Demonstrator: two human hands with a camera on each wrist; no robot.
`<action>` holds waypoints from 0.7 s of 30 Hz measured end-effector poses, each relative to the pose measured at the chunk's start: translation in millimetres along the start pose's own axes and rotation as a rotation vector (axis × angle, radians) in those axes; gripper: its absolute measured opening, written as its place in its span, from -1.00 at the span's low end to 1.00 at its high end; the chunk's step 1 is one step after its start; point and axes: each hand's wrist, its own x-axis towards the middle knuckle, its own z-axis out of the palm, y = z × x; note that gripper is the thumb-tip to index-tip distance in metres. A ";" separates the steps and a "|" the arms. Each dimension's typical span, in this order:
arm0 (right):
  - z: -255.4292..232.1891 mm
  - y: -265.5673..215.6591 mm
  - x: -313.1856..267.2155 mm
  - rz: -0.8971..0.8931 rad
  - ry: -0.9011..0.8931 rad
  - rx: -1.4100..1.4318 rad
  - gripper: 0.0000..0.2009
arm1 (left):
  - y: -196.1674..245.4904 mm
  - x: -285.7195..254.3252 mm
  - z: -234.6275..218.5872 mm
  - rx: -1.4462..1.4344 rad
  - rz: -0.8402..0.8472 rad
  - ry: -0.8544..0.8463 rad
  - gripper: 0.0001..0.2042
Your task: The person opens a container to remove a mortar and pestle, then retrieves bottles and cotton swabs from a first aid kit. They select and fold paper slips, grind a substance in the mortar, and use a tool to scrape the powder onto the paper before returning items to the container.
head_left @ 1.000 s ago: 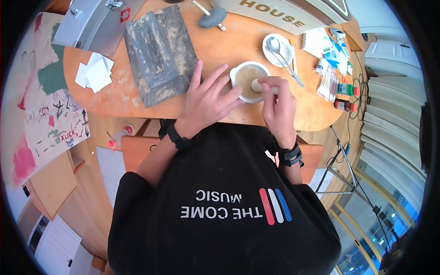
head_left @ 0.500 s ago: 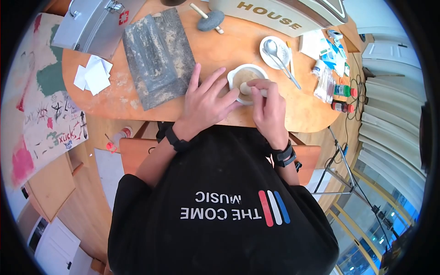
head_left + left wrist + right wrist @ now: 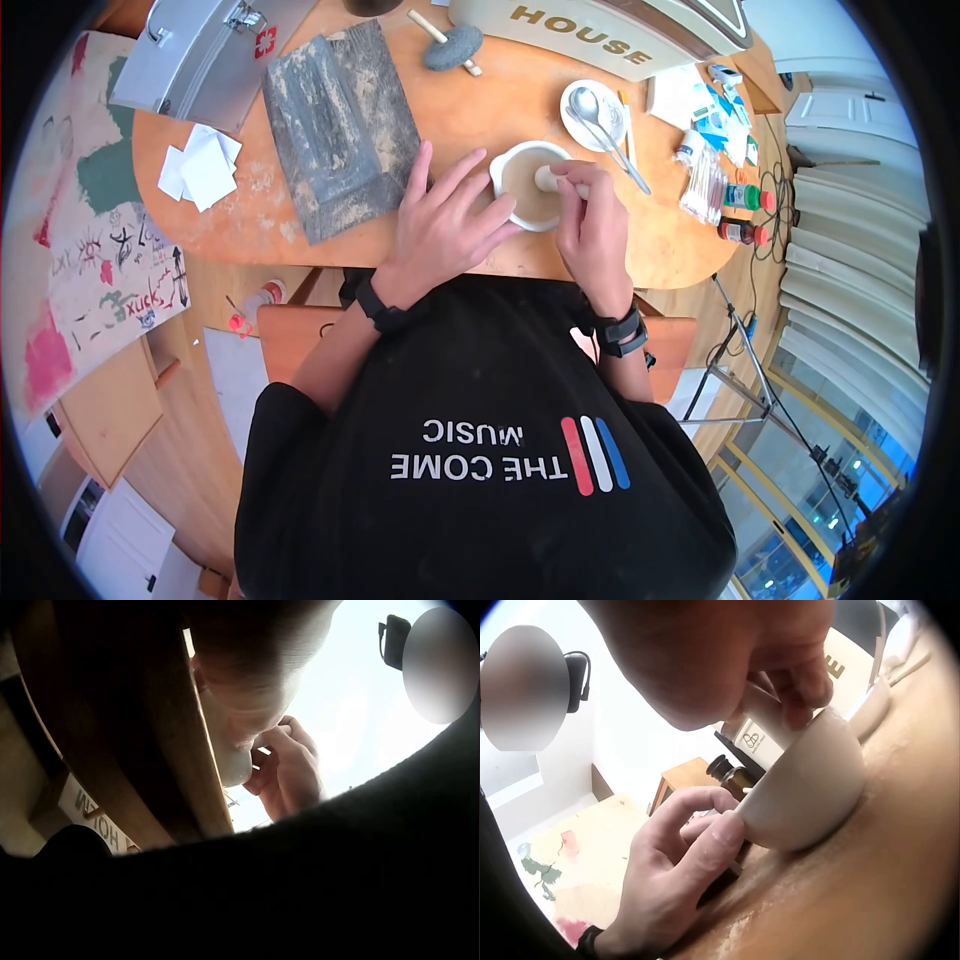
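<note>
A white mortar (image 3: pixel 503 157) with a small spout stands near the table's front edge, beige contents (image 3: pixel 527 203) inside. My right hand (image 3: pixel 595 222) pinches the short handle of a white pestle (image 3: pixel 545 178), whose rounded head sits in the contents. At the mortar's near left side, my left hand (image 3: pixel 445 222) grips the wall between index finger and thumb while its other fingers spread over the table. In the right wrist view, the left thumb and index finger (image 3: pixel 716 832) meet at the rim. The left wrist view is mostly dark, the table edge crossing it.
A grey grooved slab (image 3: pixel 345 130) lies to the left, near white paper squares (image 3: pixel 203 170) and a metal case (image 3: pixel 205 60). Behind are a stone wheel on a stick (image 3: pixel 452 47) and a HOUSE box (image 3: pixel 600 35). A dish (image 3: pixel 570 97) with spoons and several bottles (image 3: pixel 745 197) stand right.
My right hand has moved the pestle around inside the mortar, first leftward, then back right and toward the far side. My left hand stays at the mortar's wall. The head view has shifted slightly.
</note>
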 end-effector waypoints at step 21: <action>11.0 -23.0 3.3 -0.036 -0.127 0.057 -0.89 | -0.3 0.1 0.7 0.013 0.002 0.003 -0.69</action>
